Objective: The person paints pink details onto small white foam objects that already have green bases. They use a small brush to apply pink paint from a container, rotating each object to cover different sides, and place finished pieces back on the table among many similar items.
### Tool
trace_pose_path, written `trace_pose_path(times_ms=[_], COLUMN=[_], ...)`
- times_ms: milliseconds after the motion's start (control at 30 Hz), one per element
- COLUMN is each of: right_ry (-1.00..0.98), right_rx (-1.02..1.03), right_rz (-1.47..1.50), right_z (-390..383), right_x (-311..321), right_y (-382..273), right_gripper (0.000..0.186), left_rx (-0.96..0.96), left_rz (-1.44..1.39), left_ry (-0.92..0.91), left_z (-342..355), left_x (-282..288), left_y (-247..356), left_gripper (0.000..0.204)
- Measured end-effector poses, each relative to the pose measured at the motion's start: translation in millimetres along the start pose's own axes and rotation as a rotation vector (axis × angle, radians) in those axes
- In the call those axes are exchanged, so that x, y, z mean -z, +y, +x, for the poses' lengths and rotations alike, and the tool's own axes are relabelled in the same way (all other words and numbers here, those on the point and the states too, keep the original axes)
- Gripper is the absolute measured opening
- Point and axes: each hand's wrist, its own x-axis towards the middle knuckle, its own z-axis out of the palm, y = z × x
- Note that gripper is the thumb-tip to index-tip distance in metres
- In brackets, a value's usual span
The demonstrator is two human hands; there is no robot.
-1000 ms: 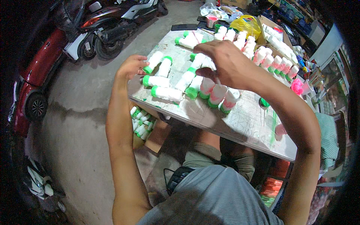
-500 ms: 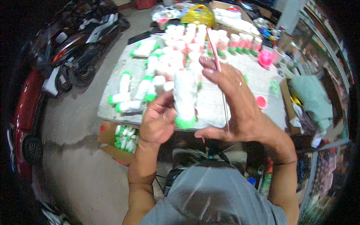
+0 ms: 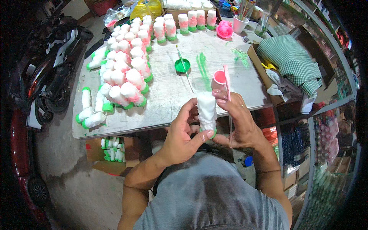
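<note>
My left hand (image 3: pixel 183 132) is wrapped round a white pillar candle (image 3: pixel 207 109) with wavy relief and a green foot, held upright at the table's near edge. A thin paintbrush (image 3: pixel 226 82), its thick pink end up, is gripped in my right hand (image 3: pixel 239 122). The right fingertips are close to the candle's right side; whether they touch it I cannot tell. Just beyond that hand stands a small cup of pink paint (image 3: pixel 219 78). Farther off, a second brush (image 3: pixel 183 63) lies across a shallow dish of green paint (image 3: pixel 180 70).
Many pink-and-green painted candles (image 3: pixel 134 80) crowd the table's left side; several unpainted ones (image 3: pixel 93 120) lie at its near left corner. A pink flower-shaped thing (image 3: pixel 224 29) and a white brush cup (image 3: pixel 240 24) stand far right. Boxes hold cloth (image 3: pixel 291 57) and, below, candles (image 3: pixel 114 148).
The view has swung, so the table and its things sit differently. My hands have come closer together, and the candle is now between them, with the right fingers near it.
</note>
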Motion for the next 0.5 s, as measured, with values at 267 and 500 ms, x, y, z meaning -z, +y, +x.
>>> trace_pose_path(times_ms=[267,500], right_ry=[0.039,-0.011], right_rx=[-0.197,-0.23], right_rz=[0.379,0.381], right_z=[-30,-23], right_x=[-17,14], right_y=[9,10], right_gripper=[0.107,0.084], left_rx=[0.086,-0.021], left_rz=[0.016,0.015], left_ry=[-0.21,-0.179], left_z=[1,0], left_x=[11,21], left_y=[9,-6], left_gripper=[0.13,0.118])
